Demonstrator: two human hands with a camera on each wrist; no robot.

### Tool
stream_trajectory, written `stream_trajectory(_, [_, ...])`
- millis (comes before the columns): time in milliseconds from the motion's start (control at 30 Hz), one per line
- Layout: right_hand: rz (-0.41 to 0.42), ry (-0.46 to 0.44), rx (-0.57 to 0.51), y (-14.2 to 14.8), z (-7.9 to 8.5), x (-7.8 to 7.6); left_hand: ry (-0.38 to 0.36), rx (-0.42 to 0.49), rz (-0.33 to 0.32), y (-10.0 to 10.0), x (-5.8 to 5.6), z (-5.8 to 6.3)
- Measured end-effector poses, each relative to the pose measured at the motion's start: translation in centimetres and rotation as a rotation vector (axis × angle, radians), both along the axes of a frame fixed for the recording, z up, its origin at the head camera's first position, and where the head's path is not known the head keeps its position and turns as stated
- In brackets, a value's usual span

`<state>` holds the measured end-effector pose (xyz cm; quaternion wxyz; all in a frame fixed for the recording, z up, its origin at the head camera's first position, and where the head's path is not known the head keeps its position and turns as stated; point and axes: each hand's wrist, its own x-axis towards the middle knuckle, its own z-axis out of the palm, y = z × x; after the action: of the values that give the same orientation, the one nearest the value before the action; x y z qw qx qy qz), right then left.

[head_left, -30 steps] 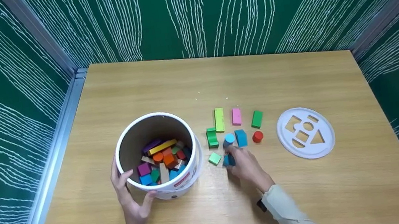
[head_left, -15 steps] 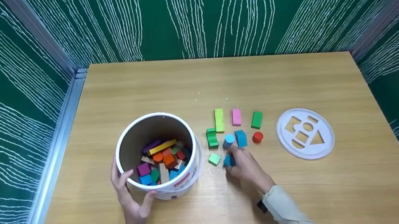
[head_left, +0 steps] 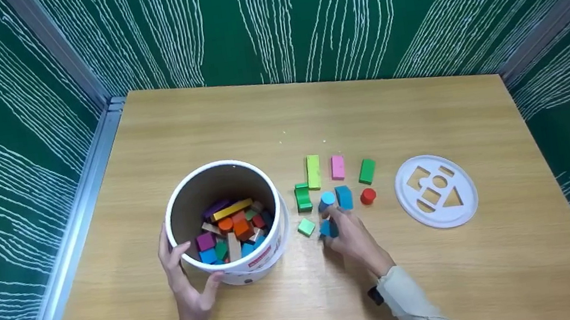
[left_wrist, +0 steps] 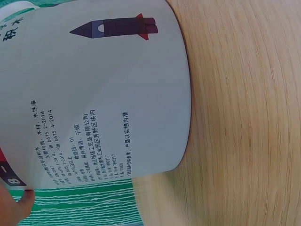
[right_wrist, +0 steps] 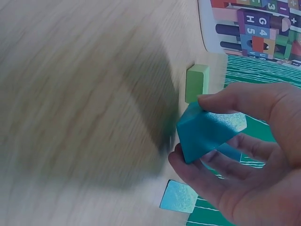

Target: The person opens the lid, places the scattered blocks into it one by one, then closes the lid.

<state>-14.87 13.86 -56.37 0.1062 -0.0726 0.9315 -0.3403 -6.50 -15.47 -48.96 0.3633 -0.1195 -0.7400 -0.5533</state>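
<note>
One blue block (right_wrist: 204,134), sharp-edged and flat-faced, one face speckled with light, is pinched between the thumb and fingertips of a person's right hand (head_left: 353,236) at a wood-grained table (head_left: 366,110), near a pale green block (head_left: 306,227) and a light-blue cylinder (head_left: 327,199); whether it touches the tabletop cannot be told. The left hand (head_left: 190,293), thumb and fingers set wide, grips a white bucket (head_left: 256,273) at its rim and wall. The right-wrist view reveals the blue block's wedge-like form, partly covered by the hand in the head view. Only the head view looks into the bucket, where mixed blocks (head_left: 243,229) lie heaped; the left-wrist view alone shows a printed rocket (left_wrist: 113,28) on its side. Little differs from half a second earlier: both hands keep their places and their holds.
</note>
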Motion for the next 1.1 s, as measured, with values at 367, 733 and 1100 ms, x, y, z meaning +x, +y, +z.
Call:
stream_trajectory(367, [0.006, 0.017, -0.017, 0.3, 0.5, 0.2, -0.005, -0.006, 0.002, 0.0, 0.0, 0.0])
stream_trajectory(733, [-0.01, 0.037, -0.042, 0.6, 1.5, 0.4, 0.012, 0.003, -0.008, 0.0, -0.1, 0.0])
stream_trajectory(1100, [-0.008, 0.077, -0.062, 0.8, 3.0, 0.9, 0.011, 0.004, -0.01, 0.1, -0.1, 0.0])
